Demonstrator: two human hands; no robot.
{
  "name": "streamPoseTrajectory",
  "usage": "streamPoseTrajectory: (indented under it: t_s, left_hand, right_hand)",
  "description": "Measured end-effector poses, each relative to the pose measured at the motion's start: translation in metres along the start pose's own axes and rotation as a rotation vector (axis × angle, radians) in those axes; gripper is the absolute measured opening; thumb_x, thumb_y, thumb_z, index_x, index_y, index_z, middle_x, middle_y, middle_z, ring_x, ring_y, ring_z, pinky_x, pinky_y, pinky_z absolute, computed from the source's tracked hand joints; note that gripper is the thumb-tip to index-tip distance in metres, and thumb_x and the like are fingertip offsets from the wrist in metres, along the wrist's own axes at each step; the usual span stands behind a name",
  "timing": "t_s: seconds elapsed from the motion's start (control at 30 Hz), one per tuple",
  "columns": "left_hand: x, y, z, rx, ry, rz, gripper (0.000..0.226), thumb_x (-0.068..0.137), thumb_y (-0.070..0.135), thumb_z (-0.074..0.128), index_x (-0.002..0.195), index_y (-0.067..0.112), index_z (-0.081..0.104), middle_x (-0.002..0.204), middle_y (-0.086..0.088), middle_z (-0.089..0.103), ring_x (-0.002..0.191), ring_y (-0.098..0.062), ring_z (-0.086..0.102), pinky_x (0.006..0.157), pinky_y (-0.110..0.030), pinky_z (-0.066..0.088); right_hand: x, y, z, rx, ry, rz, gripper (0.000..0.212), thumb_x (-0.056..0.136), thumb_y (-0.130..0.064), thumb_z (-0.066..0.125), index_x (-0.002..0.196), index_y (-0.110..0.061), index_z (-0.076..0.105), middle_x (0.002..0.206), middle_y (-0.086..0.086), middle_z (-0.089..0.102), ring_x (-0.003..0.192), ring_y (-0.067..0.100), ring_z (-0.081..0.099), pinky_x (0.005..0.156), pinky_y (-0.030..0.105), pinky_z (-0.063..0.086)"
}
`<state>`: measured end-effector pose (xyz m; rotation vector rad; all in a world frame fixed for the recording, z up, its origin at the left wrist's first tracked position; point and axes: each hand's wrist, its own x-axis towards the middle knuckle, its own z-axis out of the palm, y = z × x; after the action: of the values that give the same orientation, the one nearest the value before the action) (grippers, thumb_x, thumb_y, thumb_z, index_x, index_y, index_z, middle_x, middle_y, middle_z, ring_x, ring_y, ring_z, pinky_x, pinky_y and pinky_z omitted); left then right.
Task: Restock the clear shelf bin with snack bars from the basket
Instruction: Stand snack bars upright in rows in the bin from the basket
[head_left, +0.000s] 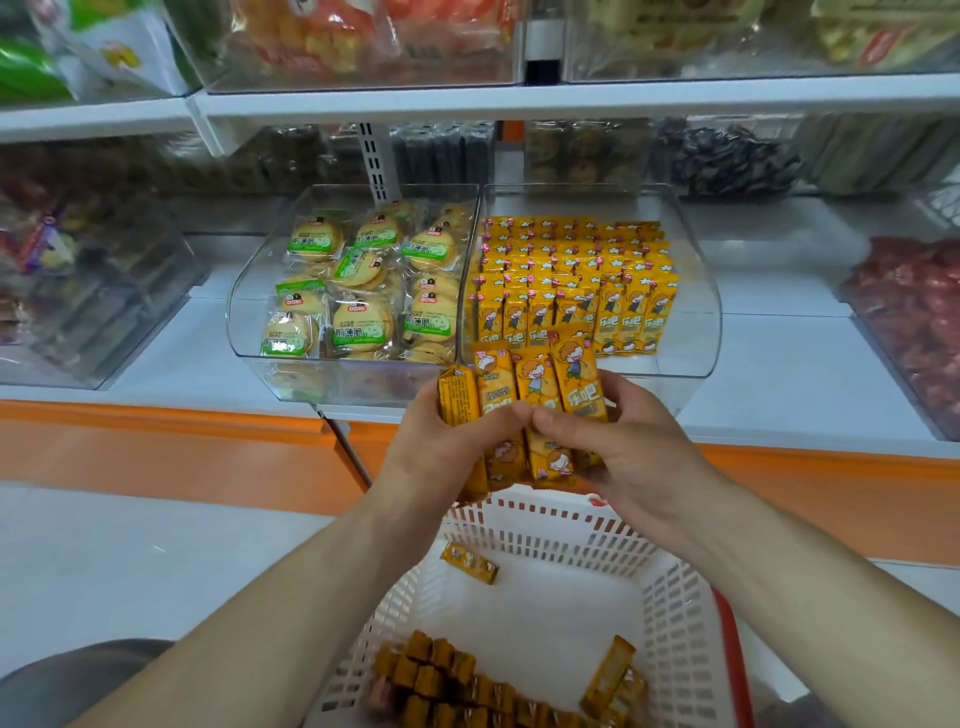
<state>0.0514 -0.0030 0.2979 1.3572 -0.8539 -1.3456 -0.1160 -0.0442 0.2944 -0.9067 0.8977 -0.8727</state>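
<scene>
Both my hands hold one bunch of several yellow snack bars (524, 384) upright, just in front of the shelf edge. My left hand (441, 447) grips the bunch from the left and my right hand (618, 441) grips it from the right, thumbs meeting in the middle. Directly behind stands the clear shelf bin (696, 312), holding rows of the same yellow bars (571, 280) standing on end. Below my hands is the white plastic basket (670, 613), with more yellow bars (467, 680) heaped at its near end and one loose bar (470, 562) at its far end.
A second clear bin (249, 317) of round biscuit packs sits to the left of the snack bar bin. More clear bins flank both sides, one with red packets (914, 312) at right. An upper shelf (519, 101) overhangs. An orange band (156, 452) runs below the shelf edge.
</scene>
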Motion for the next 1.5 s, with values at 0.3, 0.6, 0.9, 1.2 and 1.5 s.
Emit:
streamPoseTrajectory:
  t_s: [0.3, 0.6, 0.9, 1.2, 1.5]
  left_hand:
    - [0.001, -0.002, -0.002, 0.01, 0.034, -0.063, 0.037, 0.09, 0.025, 0.076, 0.124, 0.024, 0.062, 0.103, -0.004, 0.08, 0.088, -0.027, 0.078, 0.076, -0.049, 0.065]
    - [0.0, 0.0, 0.001, -0.046, -0.022, -0.115, 0.05, 0.079, 0.047, 0.079, 0.122, 0.027, 0.064, 0.104, -0.009, 0.079, 0.088, -0.032, 0.078, 0.068, -0.041, 0.064]
    - [0.003, 0.003, -0.003, 0.013, -0.037, -0.031, 0.064, 0.063, 0.04, 0.091, 0.117, 0.021, 0.063, 0.099, -0.007, 0.08, 0.085, -0.033, 0.078, 0.067, -0.04, 0.063]
    - [0.018, 0.017, -0.009, 0.016, -0.008, 0.006, 0.056, 0.065, 0.041, 0.09, 0.112, 0.029, 0.064, 0.096, -0.001, 0.08, 0.083, -0.025, 0.079, 0.068, -0.038, 0.063]
    - [0.035, 0.022, -0.007, 0.003, -0.027, 0.023, 0.06, 0.058, 0.042, 0.091, 0.11, 0.029, 0.063, 0.093, 0.001, 0.08, 0.082, -0.025, 0.079, 0.065, -0.035, 0.063]
  right_hand:
    - [0.002, -0.002, 0.003, 0.083, 0.023, 0.039, 0.039, 0.075, -0.013, 0.077, 0.113, -0.011, 0.07, 0.108, 0.011, 0.076, 0.1, 0.03, 0.073, 0.086, 0.05, 0.059]
    - [0.003, -0.002, 0.006, 0.065, -0.014, 0.036, 0.041, 0.077, -0.011, 0.076, 0.117, -0.007, 0.069, 0.111, 0.014, 0.074, 0.105, 0.031, 0.071, 0.092, 0.051, 0.057]
    - [-0.003, -0.004, 0.009, 0.032, 0.017, 0.067, 0.046, 0.067, -0.041, 0.078, 0.107, -0.018, 0.074, 0.092, 0.003, 0.076, 0.071, 0.017, 0.072, 0.055, 0.027, 0.054]
    - [0.008, -0.049, -0.011, -0.173, 0.256, -0.134, 0.022, 0.069, -0.05, 0.081, 0.087, -0.037, 0.079, 0.082, -0.014, 0.072, 0.075, 0.003, 0.066, 0.064, 0.026, 0.043]
    - [0.08, -0.078, -0.053, -0.666, 0.341, -0.362, 0.033, 0.092, -0.016, 0.066, 0.111, -0.043, 0.06, 0.101, 0.007, 0.064, 0.084, 0.031, 0.068, 0.075, 0.05, 0.06]
